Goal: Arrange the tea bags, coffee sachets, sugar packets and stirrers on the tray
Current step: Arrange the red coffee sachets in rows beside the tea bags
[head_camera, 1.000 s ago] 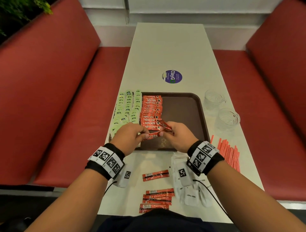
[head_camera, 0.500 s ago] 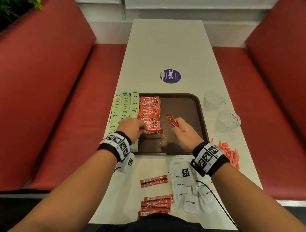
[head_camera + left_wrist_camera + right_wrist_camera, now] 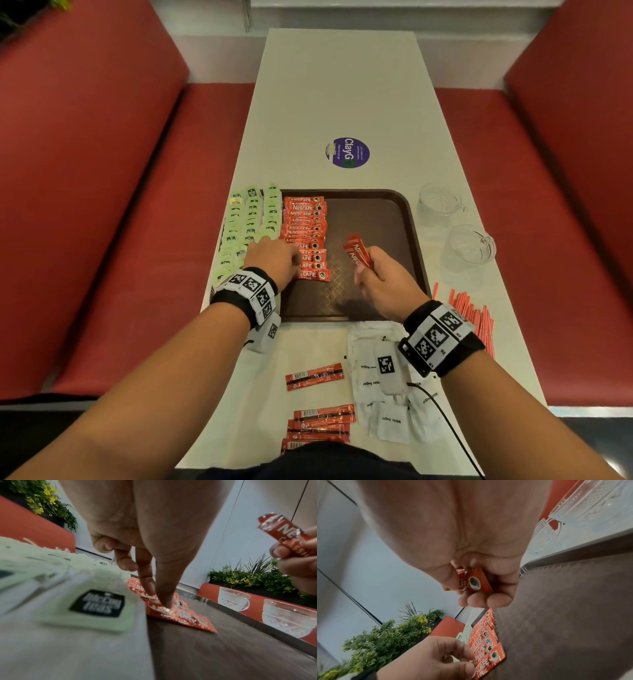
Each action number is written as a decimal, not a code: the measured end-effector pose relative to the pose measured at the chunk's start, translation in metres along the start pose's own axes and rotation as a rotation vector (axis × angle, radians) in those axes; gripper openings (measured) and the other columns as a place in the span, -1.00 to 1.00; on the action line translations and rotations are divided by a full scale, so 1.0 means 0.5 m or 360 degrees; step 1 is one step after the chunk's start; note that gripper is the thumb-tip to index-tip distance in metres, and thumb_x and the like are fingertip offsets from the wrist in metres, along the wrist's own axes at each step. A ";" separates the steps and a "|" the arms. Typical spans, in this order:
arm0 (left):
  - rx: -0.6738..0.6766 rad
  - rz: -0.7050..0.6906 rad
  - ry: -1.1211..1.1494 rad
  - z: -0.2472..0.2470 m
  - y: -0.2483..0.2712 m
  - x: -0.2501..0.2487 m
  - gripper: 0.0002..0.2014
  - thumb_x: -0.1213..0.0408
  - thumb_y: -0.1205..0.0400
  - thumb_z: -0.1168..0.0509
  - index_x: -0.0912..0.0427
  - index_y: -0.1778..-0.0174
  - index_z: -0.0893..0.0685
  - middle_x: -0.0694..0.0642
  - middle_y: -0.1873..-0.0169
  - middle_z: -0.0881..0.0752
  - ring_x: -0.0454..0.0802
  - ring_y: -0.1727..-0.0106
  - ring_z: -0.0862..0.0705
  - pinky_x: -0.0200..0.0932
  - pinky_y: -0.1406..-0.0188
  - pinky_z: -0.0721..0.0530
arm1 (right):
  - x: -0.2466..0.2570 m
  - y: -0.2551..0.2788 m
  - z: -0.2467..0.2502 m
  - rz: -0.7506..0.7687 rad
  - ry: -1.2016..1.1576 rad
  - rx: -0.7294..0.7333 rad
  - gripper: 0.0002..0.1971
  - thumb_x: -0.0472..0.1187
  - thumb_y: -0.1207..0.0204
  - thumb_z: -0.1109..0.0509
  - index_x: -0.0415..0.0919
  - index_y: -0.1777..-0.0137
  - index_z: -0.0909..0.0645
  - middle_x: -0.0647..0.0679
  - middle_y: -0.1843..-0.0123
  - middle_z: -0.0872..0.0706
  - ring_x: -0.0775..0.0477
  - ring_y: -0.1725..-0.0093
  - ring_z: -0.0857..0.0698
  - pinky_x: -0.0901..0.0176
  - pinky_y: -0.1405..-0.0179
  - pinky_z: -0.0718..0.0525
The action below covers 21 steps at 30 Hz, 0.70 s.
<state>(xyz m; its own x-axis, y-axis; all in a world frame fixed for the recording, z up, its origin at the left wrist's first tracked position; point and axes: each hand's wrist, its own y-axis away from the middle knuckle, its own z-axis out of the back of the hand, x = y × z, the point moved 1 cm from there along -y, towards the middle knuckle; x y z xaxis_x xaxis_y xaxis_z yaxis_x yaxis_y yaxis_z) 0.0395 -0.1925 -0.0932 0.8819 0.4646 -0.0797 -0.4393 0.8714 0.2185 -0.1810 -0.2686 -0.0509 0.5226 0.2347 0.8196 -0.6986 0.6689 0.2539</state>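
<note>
A brown tray (image 3: 376, 219) holds a column of green tea bags (image 3: 246, 222) along its left edge and a column of red Nescafe sachets (image 3: 305, 233) beside them. My left hand (image 3: 297, 268) presses thumb and forefinger down on the nearest sachets (image 3: 180, 616) of that column. My right hand (image 3: 363, 270) hovers over the tray's bare middle and grips a small bundle of sachets (image 3: 358, 253), which stick up and away from me; their ends (image 3: 474, 581) show between thumb and fingers in the right wrist view.
Loose sachets (image 3: 315, 377) and a small pile of sachets (image 3: 322, 425) lie on the table near me. White sugar packets (image 3: 387, 404) lie under my right wrist, and red stirrers (image 3: 472, 308) right of the tray. Two glass cups (image 3: 440, 202) (image 3: 471, 246) stand at right.
My hands have parted. The right hand drew its bundle of sachets to the right over the tray's middle; the left stayed on the near end of the sachet column.
</note>
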 end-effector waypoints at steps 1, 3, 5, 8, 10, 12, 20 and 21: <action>0.0004 -0.0031 0.0012 -0.002 0.001 -0.004 -0.84 -0.10 -0.54 -0.47 -0.21 0.02 -0.75 -0.12 0.03 -0.76 0.04 -0.14 -0.62 0.10 -0.23 -0.55 | 0.001 0.001 -0.001 -0.0001 -0.0014 0.0007 -0.87 -0.12 -0.78 -0.15 -0.08 -0.04 -0.49 -0.06 0.16 -0.74 -0.14 0.22 -0.70 -0.22 0.06 -0.72; 0.0038 -0.0074 0.0001 -0.007 0.003 -0.012 -0.80 -0.14 -0.51 -0.49 -0.22 0.01 -0.75 -0.13 0.03 -0.76 0.02 -0.13 -0.63 0.09 -0.21 -0.56 | 0.005 0.001 -0.002 -0.0004 -0.0054 0.0045 -0.88 -0.13 -0.79 -0.17 -0.10 -0.08 -0.50 -0.07 0.17 -0.78 -0.17 0.24 -0.76 -0.07 0.14 -0.75; 0.0060 -0.0083 -0.0027 -0.005 0.005 -0.017 -0.80 -0.13 -0.52 -0.48 -0.23 -0.01 -0.75 -0.12 0.01 -0.76 0.02 -0.13 -0.63 0.08 -0.22 -0.56 | 0.010 0.001 -0.002 0.0001 -0.0084 0.0077 -0.90 -0.13 -0.79 -0.19 -0.11 -0.10 -0.51 -0.08 0.18 -0.80 -0.13 0.30 -0.78 0.09 0.25 -0.70; 0.0066 -0.0064 -0.0043 0.003 -0.001 -0.017 -0.82 -0.10 -0.55 -0.46 -0.22 -0.03 -0.75 -0.10 0.01 -0.77 0.02 -0.12 -0.65 0.09 -0.23 -0.59 | 0.011 -0.003 0.000 -0.0021 -0.0092 0.0079 -0.91 -0.12 -0.77 -0.24 -0.10 -0.11 -0.53 -0.08 0.19 -0.82 -0.12 0.37 -0.78 0.13 0.33 -0.70; 0.0087 -0.0058 -0.0026 0.007 -0.002 -0.015 -0.81 -0.11 -0.55 -0.46 -0.22 -0.04 -0.75 -0.11 0.01 -0.78 0.01 -0.13 -0.66 0.10 -0.25 -0.60 | 0.011 -0.004 0.002 -0.0033 -0.0096 0.0087 -0.91 -0.11 -0.76 -0.27 -0.10 -0.12 -0.54 -0.08 0.19 -0.82 -0.15 0.39 -0.77 0.10 0.34 -0.72; 0.0055 -0.0075 0.0023 0.014 -0.001 -0.016 -0.80 -0.14 -0.56 -0.43 -0.20 -0.02 -0.76 -0.13 0.06 -0.78 -0.01 -0.09 -0.68 0.08 -0.22 -0.61 | 0.011 -0.005 0.002 -0.0044 -0.0094 0.0099 -0.90 -0.09 -0.74 -0.30 -0.10 -0.11 -0.56 -0.06 0.20 -0.82 -0.16 0.41 -0.75 0.07 0.33 -0.74; -0.0232 -0.0468 0.1059 0.108 0.066 -0.053 -0.79 -0.02 -0.71 -0.29 -0.04 0.06 -0.78 -0.18 0.23 -0.72 -0.33 0.18 -0.63 -0.25 0.15 -0.58 | 0.014 -0.015 -0.002 0.0001 0.0023 0.0063 -0.83 -0.03 -0.69 -0.39 -0.13 0.00 -0.66 -0.01 0.29 -0.83 0.25 0.47 -0.69 0.25 0.28 -0.57; -0.0214 -0.0509 0.1035 0.112 0.073 -0.055 -0.86 0.02 -0.66 -0.37 -0.05 0.05 -0.79 -0.23 0.25 -0.70 -0.39 0.20 -0.59 -0.32 0.19 -0.50 | 0.016 -0.017 -0.003 0.0012 0.0032 0.0066 -0.82 -0.02 -0.68 -0.40 -0.12 0.01 -0.66 0.00 0.29 -0.83 0.25 0.45 -0.69 0.24 0.26 -0.57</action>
<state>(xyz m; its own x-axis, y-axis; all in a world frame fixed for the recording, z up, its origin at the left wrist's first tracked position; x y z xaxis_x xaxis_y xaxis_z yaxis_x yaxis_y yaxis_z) 0.0087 -0.1825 -0.0286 0.7093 0.1479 -0.6892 -0.2319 0.9723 -0.0300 -0.1701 -0.2715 -0.0474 0.5269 0.2540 0.8111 -0.7220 0.6372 0.2695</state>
